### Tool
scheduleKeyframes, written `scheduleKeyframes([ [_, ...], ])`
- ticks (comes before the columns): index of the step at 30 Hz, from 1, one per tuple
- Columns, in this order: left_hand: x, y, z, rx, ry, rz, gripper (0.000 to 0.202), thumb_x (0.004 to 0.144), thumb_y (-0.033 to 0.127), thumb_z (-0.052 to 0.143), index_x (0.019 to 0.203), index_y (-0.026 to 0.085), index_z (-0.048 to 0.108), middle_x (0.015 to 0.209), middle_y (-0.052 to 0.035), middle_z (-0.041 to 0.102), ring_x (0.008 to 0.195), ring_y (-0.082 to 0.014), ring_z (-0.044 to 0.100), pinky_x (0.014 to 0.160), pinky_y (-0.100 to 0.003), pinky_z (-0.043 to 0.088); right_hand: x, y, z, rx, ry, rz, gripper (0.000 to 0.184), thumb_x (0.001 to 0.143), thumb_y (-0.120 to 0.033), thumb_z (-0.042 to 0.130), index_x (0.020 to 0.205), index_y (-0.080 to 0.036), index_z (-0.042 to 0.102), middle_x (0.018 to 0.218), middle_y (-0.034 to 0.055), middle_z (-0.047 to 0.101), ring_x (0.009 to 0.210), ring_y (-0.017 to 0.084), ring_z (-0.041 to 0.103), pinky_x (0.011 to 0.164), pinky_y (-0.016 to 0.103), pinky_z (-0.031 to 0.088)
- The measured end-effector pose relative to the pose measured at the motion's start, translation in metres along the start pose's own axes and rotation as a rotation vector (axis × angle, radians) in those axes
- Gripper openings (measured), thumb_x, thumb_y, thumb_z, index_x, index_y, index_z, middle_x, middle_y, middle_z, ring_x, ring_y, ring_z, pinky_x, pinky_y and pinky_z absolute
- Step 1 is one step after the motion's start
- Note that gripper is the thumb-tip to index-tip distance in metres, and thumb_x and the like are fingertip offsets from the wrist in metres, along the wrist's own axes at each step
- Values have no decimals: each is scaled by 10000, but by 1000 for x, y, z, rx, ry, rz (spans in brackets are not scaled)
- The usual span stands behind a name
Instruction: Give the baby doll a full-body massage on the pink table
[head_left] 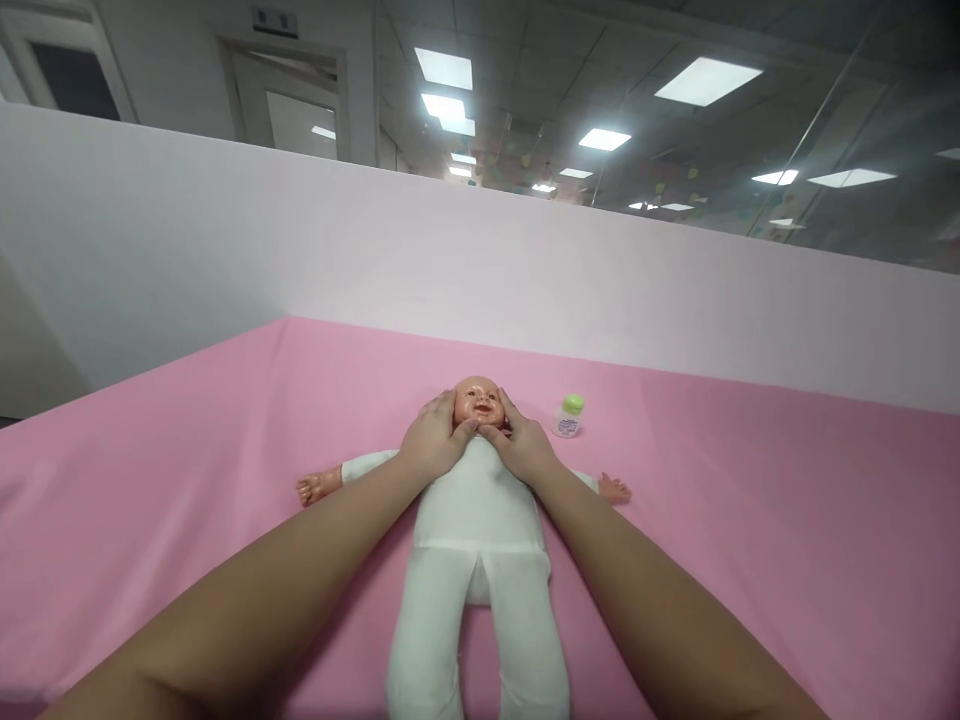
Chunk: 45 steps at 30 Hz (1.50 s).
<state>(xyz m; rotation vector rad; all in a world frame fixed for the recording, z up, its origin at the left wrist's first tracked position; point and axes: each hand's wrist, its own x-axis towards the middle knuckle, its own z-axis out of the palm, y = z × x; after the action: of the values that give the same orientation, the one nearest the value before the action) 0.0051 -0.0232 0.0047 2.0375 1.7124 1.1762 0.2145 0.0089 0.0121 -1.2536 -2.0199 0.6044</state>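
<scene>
I had the baby doll (480,500) on its back at the lower centre of the frame, its torso and legs in smooth white cloth, its rounded head (480,396) glossy like moulded plastic. The pink sheet (765,520) under it had a dull sheen and soft creases. At my distant end I saw the left hand (436,438) half open, cupped to the head's left-of-frame side, its thumb near the chin. The right hand (526,450) curved likewise along the opposite side; how firmly either pressed, I couldn't tell. Just right of it was a small translucent bottle (567,424) with a lime-green cap (573,403). A flat, matte white partition (525,270) crossed the middle of the frame.
</scene>
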Motion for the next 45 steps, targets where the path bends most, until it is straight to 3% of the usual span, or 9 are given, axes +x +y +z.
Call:
scheduleKeyframes([
  [5,-1,0,-2,56,-30,0,756,1019,609,410,1589,115,355,1609,-168,400,1478,-328,391,1197,-421,326,-2,-1,-6,-69,0,-9,864,932,-674,565,1647,-314,240,1165,102,754,1057,325,699,903,435,527],
  [13,-2,-5,-2,18,-30,-53,718,1058,597,263,1604,136,338,1619,-139,391,1472,-323,406,1197,-417,312,-2,2,-10,131,3,-22,711,950,-666,543,1579,-367,397,1361,37,686,1273,322,627,1080,486,474],
  [17,-2,-4,-4,19,-21,-59,730,1057,616,240,1597,139,353,1604,-142,415,1472,-321,407,1189,-424,321,-3,3,-8,137,6,-7,667,975,-691,466,1570,-396,402,1416,9,648,1319,313,600,1114,502,453],
  [22,-4,4,-9,9,-36,-48,797,1010,702,327,1604,171,343,1570,-144,467,1383,-352,513,1097,-429,415,-4,-2,-7,73,1,-6,843,905,-713,577,1622,-376,289,1365,64,678,1229,331,653,1041,499,498],
  [26,-4,8,-10,5,-36,-51,871,925,715,531,1595,186,361,1566,-139,473,1373,-391,513,1066,-434,435,-4,-6,-6,82,11,-11,948,831,-691,689,1619,-312,324,1353,105,675,1160,327,682,1000,472,527],
  [34,-6,14,-13,-30,-22,-54,680,907,652,580,1465,267,532,1281,-117,708,1144,-386,664,883,-433,506,-5,-10,-6,118,31,-76,775,865,-599,686,1550,-319,458,1429,82,624,1286,348,608,1054,474,507],
  [41,-9,22,-17,7,4,-31,468,922,639,571,1260,322,634,1128,-67,752,990,-330,701,761,-392,497,-6,-11,-7,95,29,-73,711,905,-564,649,1551,-339,453,1406,66,642,1277,327,610,1052,460,498],
  [45,-9,22,-19,29,4,-46,461,905,652,598,1209,309,645,1006,-55,761,876,-315,698,684,-373,471,-7,-10,-7,107,21,-71,641,939,-560,602,1529,-336,490,1366,67,668,1243,311,627,1044,448,499],
])
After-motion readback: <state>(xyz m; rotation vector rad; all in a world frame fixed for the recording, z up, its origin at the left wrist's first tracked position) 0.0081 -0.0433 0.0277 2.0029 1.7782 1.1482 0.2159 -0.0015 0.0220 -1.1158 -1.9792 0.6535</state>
